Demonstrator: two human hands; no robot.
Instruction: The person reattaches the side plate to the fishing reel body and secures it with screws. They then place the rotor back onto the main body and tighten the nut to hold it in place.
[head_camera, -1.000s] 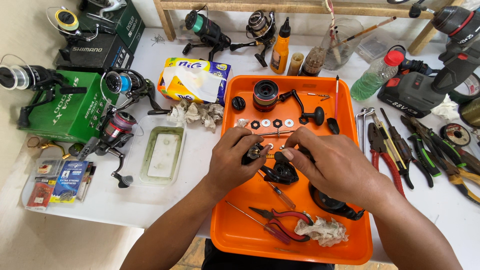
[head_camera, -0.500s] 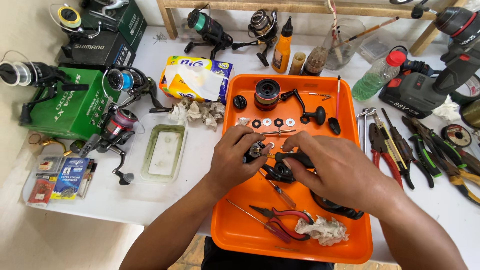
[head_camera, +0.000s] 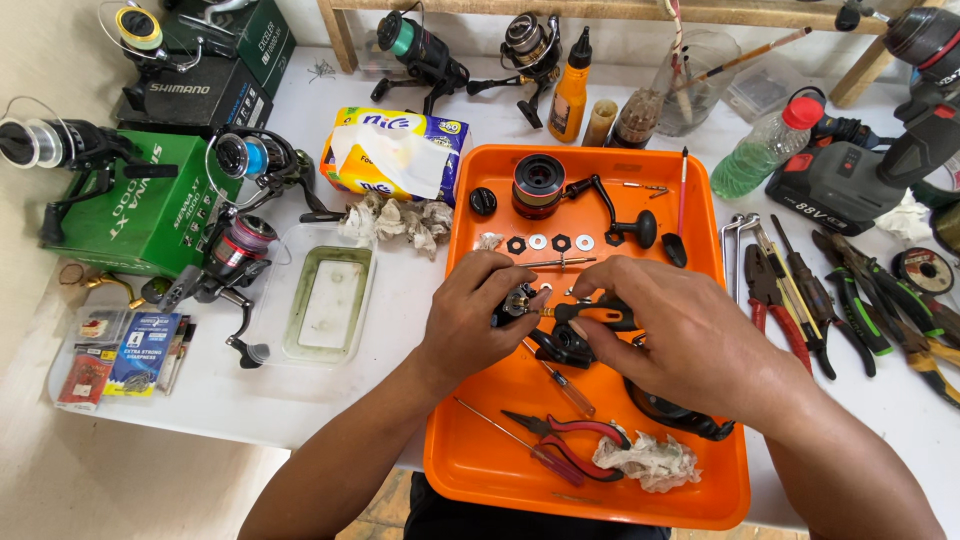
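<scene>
Now, we read the bench from the head view.
Left hand (head_camera: 470, 320): we see it curled shut around the front of a black fishing reel body (head_camera: 560, 335), fingertips on a small metal gear (head_camera: 520, 298).
Right hand (head_camera: 680, 335): closed over the reel body from the right, thumb and forefinger pinching its black stem; what lies under the palm we cannot tell.
Reel body: held just above the middle of the orange tray (head_camera: 480, 450).
Row of washers (head_camera: 560, 242): 5 small discs, lying on the tray just beyond the hands.
Spool (head_camera: 538, 185): upright near the tray's far edge.
Red pliers (head_camera: 575, 440): in the tray near us, beside a crumpled rag (head_camera: 650, 462).
Tissue pack (head_camera: 395, 150): left of the tray.
</scene>
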